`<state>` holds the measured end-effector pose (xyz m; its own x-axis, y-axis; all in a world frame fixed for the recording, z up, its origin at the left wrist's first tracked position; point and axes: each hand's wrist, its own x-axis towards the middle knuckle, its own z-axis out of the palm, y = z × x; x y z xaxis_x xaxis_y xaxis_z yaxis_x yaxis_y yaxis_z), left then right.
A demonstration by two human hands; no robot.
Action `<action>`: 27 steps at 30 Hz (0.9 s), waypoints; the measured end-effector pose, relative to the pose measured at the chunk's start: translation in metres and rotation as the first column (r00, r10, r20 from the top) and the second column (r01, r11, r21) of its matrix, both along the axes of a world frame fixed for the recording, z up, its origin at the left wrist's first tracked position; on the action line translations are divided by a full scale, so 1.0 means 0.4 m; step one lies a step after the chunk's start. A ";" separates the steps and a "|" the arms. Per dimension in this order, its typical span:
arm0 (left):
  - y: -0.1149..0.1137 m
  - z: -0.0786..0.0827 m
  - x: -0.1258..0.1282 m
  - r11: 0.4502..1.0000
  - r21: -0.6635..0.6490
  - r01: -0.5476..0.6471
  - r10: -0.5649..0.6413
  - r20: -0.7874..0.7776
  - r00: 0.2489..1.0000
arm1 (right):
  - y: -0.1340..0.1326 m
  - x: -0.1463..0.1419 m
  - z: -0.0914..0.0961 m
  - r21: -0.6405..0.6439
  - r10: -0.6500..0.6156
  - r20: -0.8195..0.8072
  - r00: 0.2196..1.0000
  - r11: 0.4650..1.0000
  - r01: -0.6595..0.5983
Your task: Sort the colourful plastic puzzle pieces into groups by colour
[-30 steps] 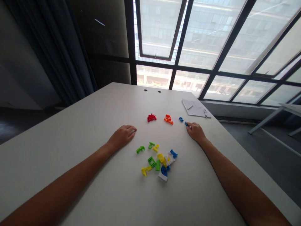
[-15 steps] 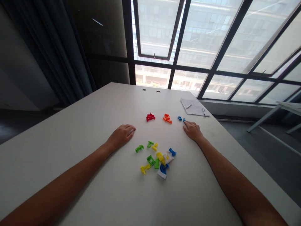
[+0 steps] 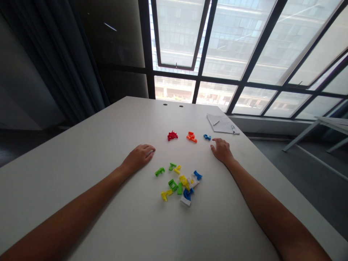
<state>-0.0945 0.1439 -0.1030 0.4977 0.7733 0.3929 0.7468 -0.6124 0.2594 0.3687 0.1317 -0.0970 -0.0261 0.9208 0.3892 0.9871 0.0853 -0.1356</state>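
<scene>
My right hand (image 3: 221,150) rests on the white table with thumb and index finger apart, holding nothing. Just left of its fingertips lies a small group of blue plastic pieces (image 3: 207,137). My left hand (image 3: 140,156) lies on the table, fingers loosely extended and a gap showing beside the thumb. Between my forearms is a loose mix of plastic toy blocks: a green piece (image 3: 160,172), a green frame-shaped piece (image 3: 173,185), a yellow piece (image 3: 166,195), a white piece (image 3: 186,201) and a blue piece (image 3: 198,175), among several others.
Farther back sit a red cluster (image 3: 172,136) and an orange cluster (image 3: 191,137) of pieces, in a row with the blue ones. A sheet of paper (image 3: 224,124) with pens lies at the right edge of the white table (image 3: 114,123). Windows stand behind.
The blue piece under my right fingertips now lies against the other blue piece. My right hand has let go, and its thumb and index finger have parted. My left hand stays put.
</scene>
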 end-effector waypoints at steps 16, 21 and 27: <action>-0.002 -0.001 0.000 1.000 -0.010 0.000 0.000 0.012 1.000 | -0.169 -0.245 0.235 -0.697 0.542 -0.338 0.769 0.406 -0.592; 0.001 -0.003 -0.002 1.000 -0.008 -0.001 0.001 -0.003 1.000 | -0.161 -0.238 0.226 -0.708 0.532 -0.325 0.782 0.411 -0.574; -0.002 0.000 -0.001 1.000 -0.004 -0.007 0.007 -0.013 1.000 | -0.114 -0.182 0.194 -0.560 0.441 -0.348 0.828 0.610 -0.560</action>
